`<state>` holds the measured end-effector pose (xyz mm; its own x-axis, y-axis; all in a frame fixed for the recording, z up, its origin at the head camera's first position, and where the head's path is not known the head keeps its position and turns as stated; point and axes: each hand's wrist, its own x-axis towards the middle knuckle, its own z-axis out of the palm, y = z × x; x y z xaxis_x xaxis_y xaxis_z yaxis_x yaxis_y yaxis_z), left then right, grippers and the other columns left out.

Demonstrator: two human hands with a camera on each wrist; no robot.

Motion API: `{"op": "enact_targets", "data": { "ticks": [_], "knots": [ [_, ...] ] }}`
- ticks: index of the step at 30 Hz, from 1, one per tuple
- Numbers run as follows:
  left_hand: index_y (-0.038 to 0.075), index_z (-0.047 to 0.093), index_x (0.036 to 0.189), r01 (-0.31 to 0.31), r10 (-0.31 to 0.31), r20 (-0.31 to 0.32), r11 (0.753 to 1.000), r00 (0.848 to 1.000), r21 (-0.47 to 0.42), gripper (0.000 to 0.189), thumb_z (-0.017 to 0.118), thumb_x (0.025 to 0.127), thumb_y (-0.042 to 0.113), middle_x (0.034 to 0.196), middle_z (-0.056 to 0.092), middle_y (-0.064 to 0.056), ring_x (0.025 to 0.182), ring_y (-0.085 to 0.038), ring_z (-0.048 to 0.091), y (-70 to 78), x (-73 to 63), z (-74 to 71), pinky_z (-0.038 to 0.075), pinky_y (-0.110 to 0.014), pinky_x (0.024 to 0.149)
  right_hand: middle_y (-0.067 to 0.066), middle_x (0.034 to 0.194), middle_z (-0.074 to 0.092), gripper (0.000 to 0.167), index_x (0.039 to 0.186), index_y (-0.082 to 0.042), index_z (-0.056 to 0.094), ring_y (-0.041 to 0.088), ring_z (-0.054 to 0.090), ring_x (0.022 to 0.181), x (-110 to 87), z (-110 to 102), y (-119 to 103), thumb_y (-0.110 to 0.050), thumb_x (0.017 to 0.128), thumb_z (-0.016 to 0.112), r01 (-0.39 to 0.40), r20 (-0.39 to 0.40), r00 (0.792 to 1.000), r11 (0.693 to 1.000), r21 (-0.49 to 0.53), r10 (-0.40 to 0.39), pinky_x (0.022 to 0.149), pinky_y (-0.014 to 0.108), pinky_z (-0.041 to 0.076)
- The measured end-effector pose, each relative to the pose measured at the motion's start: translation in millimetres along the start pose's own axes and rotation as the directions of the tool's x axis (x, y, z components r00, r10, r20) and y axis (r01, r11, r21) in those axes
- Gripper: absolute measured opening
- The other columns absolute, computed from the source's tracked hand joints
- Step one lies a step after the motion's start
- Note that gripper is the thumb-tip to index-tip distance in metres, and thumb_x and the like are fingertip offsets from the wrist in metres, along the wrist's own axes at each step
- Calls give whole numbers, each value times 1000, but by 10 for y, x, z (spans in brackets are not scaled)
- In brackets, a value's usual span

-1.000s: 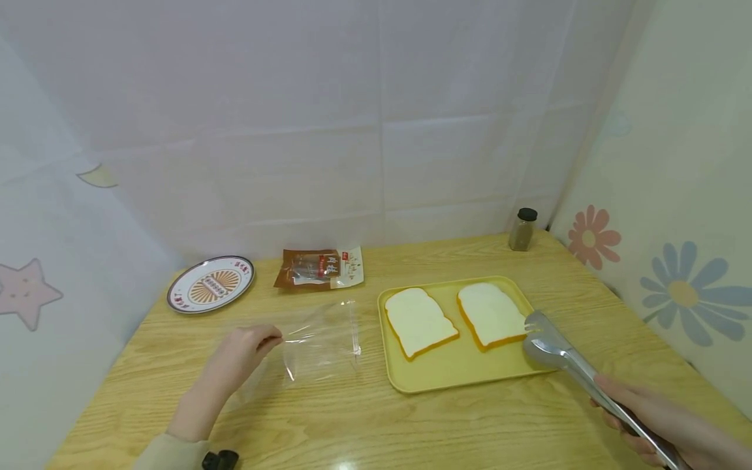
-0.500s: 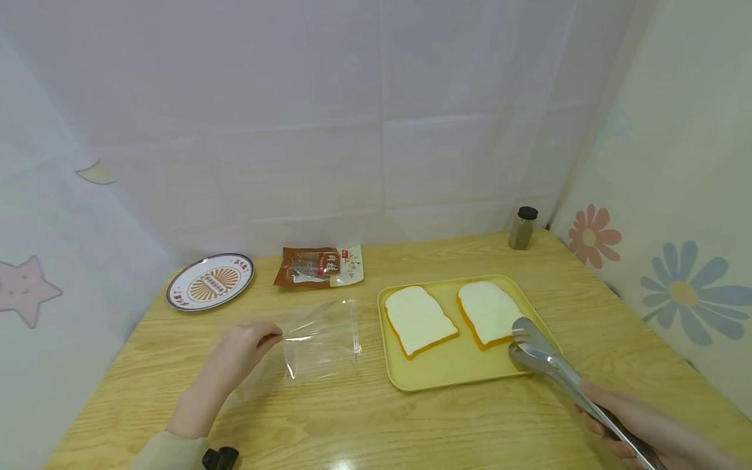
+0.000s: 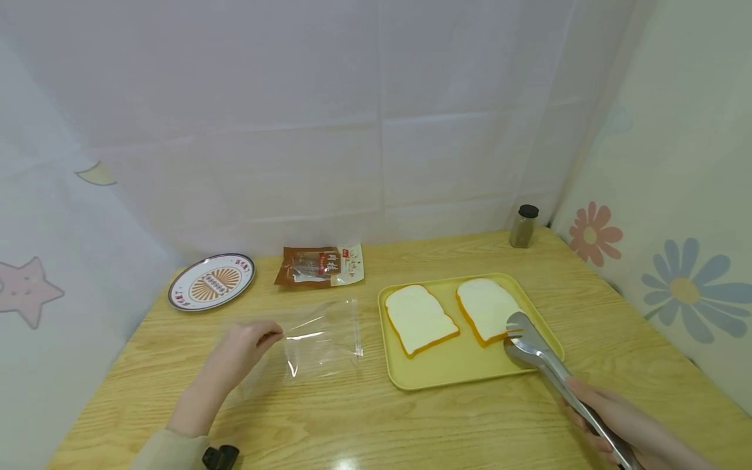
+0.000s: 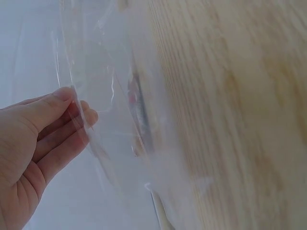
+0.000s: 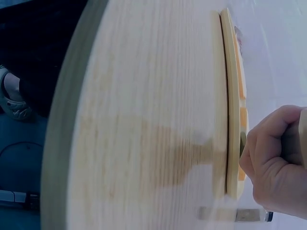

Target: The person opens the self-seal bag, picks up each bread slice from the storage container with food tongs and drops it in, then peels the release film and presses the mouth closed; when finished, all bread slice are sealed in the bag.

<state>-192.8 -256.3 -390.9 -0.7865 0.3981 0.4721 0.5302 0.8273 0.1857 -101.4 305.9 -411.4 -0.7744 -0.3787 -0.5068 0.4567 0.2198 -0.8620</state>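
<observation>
My left hand (image 3: 237,362) pinches the edge of a clear plastic bag (image 3: 326,349), whose zip end points toward the tray. Thumb and fingertips meet on the film in the left wrist view, where the bag (image 4: 103,62) hangs partly raised. With my right hand (image 3: 625,424) I grip metal tongs (image 3: 546,359). Their two tips straddle the near right corner of the right bread slice (image 3: 486,307), one over it and one lower. Another bread slice (image 3: 420,320) lies left of it on the yellow tray (image 3: 440,377). In the right wrist view my hand (image 5: 276,158) mostly hides the tongs.
A patterned plate (image 3: 194,301) stands at the back left, beside a brown and white food packet (image 3: 308,269). Toward the back right is a small jar (image 3: 522,230) with a black lid. Cloth-covered walls (image 3: 376,163) border the wooden table (image 3: 352,437).
My right hand has moved the tongs leftward, from the tray's right edge onto the corner of the right bread slice. The left hand and bag stay about where they were.
</observation>
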Motion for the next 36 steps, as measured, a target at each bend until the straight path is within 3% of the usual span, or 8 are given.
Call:
{"op": "enact_targets", "data": {
  "ticks": [15,36],
  "knots": [
    [8,70,81,-5,5,-4,1000,1000,-1,6,71,80,2,77,71,0,68,-13,67,-4,13,3,55,-25,60,-6,65,48,54,101,-4,49,3,43,45,134,28,-70,-54,99,30,7,-54,998,997,-82,-12,43,16,41],
    [10,70,82,0,0,-10,1000,1000,4,6,71,81,4,77,71,-1,69,-13,67,-15,11,17,56,-25,60,-7,67,48,47,96,-4,44,0,43,44,411,78,-169,-49,101,31,89,-69,993,994,-58,-93,40,16,42]
  ]
}}
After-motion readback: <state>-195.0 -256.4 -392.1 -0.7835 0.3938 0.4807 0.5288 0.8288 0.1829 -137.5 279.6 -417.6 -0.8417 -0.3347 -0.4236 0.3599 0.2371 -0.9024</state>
